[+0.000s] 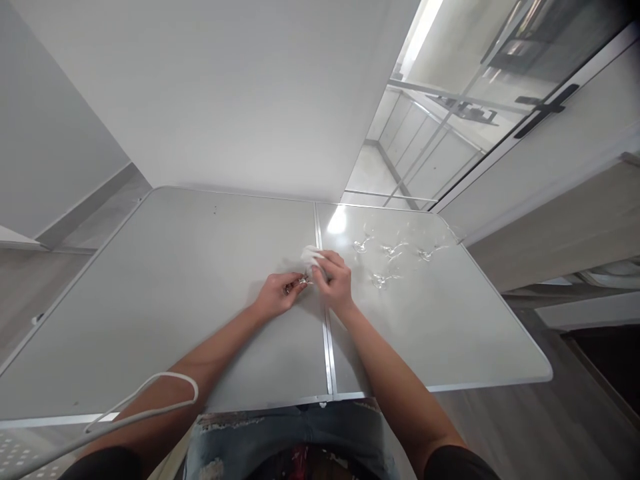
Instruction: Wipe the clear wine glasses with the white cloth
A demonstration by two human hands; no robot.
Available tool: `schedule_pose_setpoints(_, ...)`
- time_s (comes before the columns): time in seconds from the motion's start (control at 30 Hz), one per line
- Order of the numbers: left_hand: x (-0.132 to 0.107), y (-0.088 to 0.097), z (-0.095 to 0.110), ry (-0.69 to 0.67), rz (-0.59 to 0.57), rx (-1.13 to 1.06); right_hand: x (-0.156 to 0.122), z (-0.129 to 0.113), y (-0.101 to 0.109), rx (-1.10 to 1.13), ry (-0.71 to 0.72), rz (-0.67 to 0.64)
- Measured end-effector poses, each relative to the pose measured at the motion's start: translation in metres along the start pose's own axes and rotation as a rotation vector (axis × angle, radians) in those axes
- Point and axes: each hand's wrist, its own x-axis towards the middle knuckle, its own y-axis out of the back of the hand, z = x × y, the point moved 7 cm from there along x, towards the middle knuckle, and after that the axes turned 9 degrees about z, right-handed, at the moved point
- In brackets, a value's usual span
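My left hand [281, 293] is closed on a small clear glass object [305, 280], apparently a stemmed glass, most of it hidden by my fingers. A crumpled white tissue or cloth [311, 256] is gripped in my right hand [336, 281], and it meets the glass near the table's centre seam. To the right, several clear stemmed glasses rest on the table, among them one glass [361, 246] at the back left, another glass [425, 255] at the right and a nearer glass [379, 281]. Their outlines are faint against the pale surface.
The pale folding table [165, 287] has a metal seam [327, 353] down its middle. A white panel [260, 100] stands behind it, with a glazed door [450, 120] at the back right. A white cable [150, 410] loops over my left forearm.
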Motion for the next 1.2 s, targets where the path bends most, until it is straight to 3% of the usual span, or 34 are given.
schedule_pose_setpoints(0.13, 0.000, -0.006, -0.004, 0.180, -0.027, -0.211, -0.005, 0.019, -0.010, 0.632, -0.537, 0.135)
schedule_pose_setpoints(0.23, 0.000, -0.014, -0.010, 0.311, -0.061, -0.414, -0.013, 0.015, -0.032, 0.877, -0.690, 0.084)
schedule_pose_setpoints(0.37, 0.003, -0.014, -0.029, 0.376, 0.075, -0.481, -0.023, 0.014, -0.048, 0.879, -0.685, 0.050)
schedule_pose_setpoints(0.5, 0.002, -0.010, -0.043, 0.386, 0.198, -0.416, -0.029, 0.017, -0.056, 0.686, -0.624, -0.088)
schedule_pose_setpoints(0.63, -0.003, -0.011, -0.039, 0.405, 0.159, -0.525, -0.026, 0.014, -0.056, 0.508, -0.492, -0.222)
schedule_pose_setpoints(0.73, -0.005, -0.012, -0.032, 0.393, 0.120, -0.597, -0.026, 0.012, -0.056, 0.471, -0.472, -0.236)
schedule_pose_setpoints(0.9, 0.000, -0.009, -0.029, 0.435, 0.131, -0.788, -0.034, 0.012, -0.061, 0.599, -0.646, -0.264)
schedule_pose_setpoints(1.07, 0.003, -0.006, -0.027, 0.509, 0.068, -0.903, -0.043, 0.001, -0.067, 0.978, -0.944, -0.529)
schedule_pose_setpoints(1.13, 0.003, -0.003, -0.026, 0.460, 0.090, -0.891, -0.043, -0.001, -0.065, 0.964, -0.944, -0.590)
schedule_pose_setpoints(1.2, 0.002, -0.001, -0.025, 0.396, 0.117, -0.866, -0.042, 0.003, -0.064, 0.791, -0.859, -0.587)
